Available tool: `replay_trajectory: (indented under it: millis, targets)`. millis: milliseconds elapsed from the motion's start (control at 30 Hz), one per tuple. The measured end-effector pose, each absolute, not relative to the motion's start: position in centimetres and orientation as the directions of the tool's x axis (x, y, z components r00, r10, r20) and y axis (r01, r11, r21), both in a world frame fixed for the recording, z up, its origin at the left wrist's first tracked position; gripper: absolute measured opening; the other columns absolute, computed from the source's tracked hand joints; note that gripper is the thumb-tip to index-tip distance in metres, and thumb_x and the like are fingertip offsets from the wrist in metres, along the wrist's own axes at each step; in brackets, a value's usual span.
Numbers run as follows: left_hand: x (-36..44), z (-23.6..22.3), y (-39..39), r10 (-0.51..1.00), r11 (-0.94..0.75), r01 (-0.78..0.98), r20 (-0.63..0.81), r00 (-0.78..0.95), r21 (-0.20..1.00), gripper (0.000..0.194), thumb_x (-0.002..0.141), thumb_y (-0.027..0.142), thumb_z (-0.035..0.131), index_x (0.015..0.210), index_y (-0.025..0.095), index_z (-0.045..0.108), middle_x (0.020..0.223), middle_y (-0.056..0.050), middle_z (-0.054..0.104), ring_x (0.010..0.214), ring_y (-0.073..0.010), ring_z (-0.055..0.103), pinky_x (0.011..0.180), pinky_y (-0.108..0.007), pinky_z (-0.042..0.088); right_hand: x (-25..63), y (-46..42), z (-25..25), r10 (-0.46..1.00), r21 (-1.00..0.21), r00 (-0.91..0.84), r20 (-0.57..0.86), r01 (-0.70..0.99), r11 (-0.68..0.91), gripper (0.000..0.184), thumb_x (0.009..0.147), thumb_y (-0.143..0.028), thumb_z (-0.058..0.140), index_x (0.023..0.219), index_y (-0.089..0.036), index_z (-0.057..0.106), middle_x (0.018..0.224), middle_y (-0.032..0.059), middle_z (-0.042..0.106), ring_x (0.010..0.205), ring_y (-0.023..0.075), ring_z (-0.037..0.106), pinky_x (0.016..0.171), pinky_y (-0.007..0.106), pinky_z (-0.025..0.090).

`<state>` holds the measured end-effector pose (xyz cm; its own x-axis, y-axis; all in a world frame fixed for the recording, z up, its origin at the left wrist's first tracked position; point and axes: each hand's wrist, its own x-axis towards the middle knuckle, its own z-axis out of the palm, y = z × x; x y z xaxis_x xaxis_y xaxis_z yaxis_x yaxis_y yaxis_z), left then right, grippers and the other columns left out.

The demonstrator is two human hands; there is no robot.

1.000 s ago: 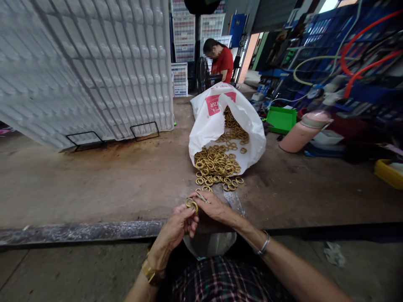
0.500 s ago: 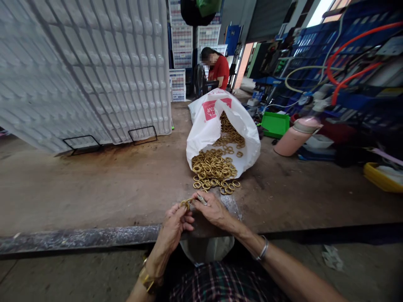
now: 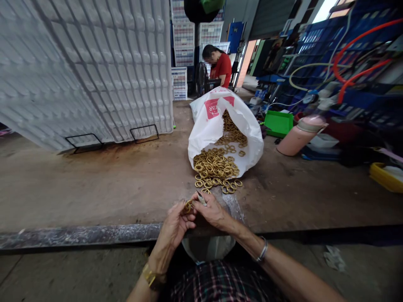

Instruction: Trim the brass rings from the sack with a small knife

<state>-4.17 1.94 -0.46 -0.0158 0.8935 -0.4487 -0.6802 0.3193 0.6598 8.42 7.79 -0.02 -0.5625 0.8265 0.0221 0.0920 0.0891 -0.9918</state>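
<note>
Close together near the table's front edge, my two hands meet over brass-coloured rings (image 3: 188, 205). My left hand (image 3: 176, 222) is closed, pinching the rings between thumb and fingers. In my right hand (image 3: 212, 213) is a small pointed tool (image 3: 201, 198) with a dark tip, sticking out above the fingers; its exact kind is unclear. The right fingertips also touch the rings. Just beyond my hands, a pile of brass-coloured rings (image 3: 214, 163) spills from the mouth of a white sack (image 3: 204, 130) onto the table (image 3: 126, 188).
White ribbed trays (image 3: 126, 71) stand stacked at the left, by black wire brackets (image 3: 145, 133). Right of the sack are a green tray (image 3: 278, 123), a pink bottle (image 3: 300, 136) and a yellow container (image 3: 387, 178). A person in red (image 3: 222, 69) sits beyond the table.
The rings between my hands have turned and now sit closer against the right fingertips. My left hand has shifted slightly to the right. The whole view has moved a little.
</note>
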Motion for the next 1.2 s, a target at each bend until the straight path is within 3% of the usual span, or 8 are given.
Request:
replay_trajectory:
  millis: [267,500,700,1000,1200]
  targets:
    - [-4.45,-0.95,2.12,0.872,0.273,-0.747,-0.483,-0.074,0.607,0.022,0.064,0.026,0.072,0.073,0.011,0.059,0.06,-0.003,0.065,0.046,-0.0075,0.055,0.041,-0.016,0.047,8.14,7.97,-0.53,0.846,-0.987,-0.534,-0.005,0.137,0.081,0.012,0.076,-0.024,0.05,0.068,-0.017,0.056,0.061,-0.003,0.054,0.06,0.01,0.049,0.058,0.022,0.038]
    - [-4.28,-0.96,2.09,0.861,0.194,-0.703,-0.462,-0.211,0.684,0.03,0.055,0.028,0.078,0.068,0.012,0.056,0.058,0.001,0.062,0.047,-0.0067,0.055,0.04,-0.015,0.047,8.23,7.93,-0.22,0.837,-0.95,-0.546,0.026,0.247,0.19,0.019,0.08,-0.028,0.048,0.069,-0.016,0.059,0.06,-0.0024,0.053,0.06,0.0102,0.047,0.058,0.022,0.035]
    - [-3.68,-0.78,1.74,0.863,0.177,-0.648,-0.433,-0.259,0.741,0.036,0.054,0.033,0.079,0.066,0.013,0.052,0.057,0.003,0.059,0.047,-0.0067,0.054,0.04,-0.016,0.047,7.75,7.99,-0.41,0.864,-0.925,-0.503,0.022,0.317,0.208,0.024,0.079,-0.029,0.047,0.058,-0.017,0.049,0.056,-0.004,0.044,0.055,0.0092,0.038,0.055,0.022,0.031]
    - [-3.75,-0.94,1.78,0.864,0.194,-0.636,-0.437,-0.249,0.747,0.037,0.056,0.032,0.076,0.072,0.016,0.048,0.059,0.003,0.06,0.046,-0.0078,0.055,0.041,-0.018,0.047,7.82,8.08,-0.68,0.844,-0.922,-0.533,0.064,0.292,0.254,0.024,0.079,-0.028,0.045,0.058,-0.017,0.047,0.057,-0.0035,0.043,0.058,0.0098,0.039,0.054,0.021,0.03]
    - [-3.81,-0.65,1.68,0.884,0.238,-0.631,-0.433,-0.174,0.739,0.035,0.059,0.035,0.073,0.075,0.016,0.049,0.063,0.0,0.063,0.046,-0.0085,0.055,0.041,-0.019,0.048,7.97,8.09,-1.02,0.837,-0.955,-0.547,-0.011,0.254,0.154,0.026,0.081,-0.031,0.044,0.061,-0.017,0.049,0.056,-0.0038,0.045,0.054,0.0086,0.039,0.052,0.021,0.031]
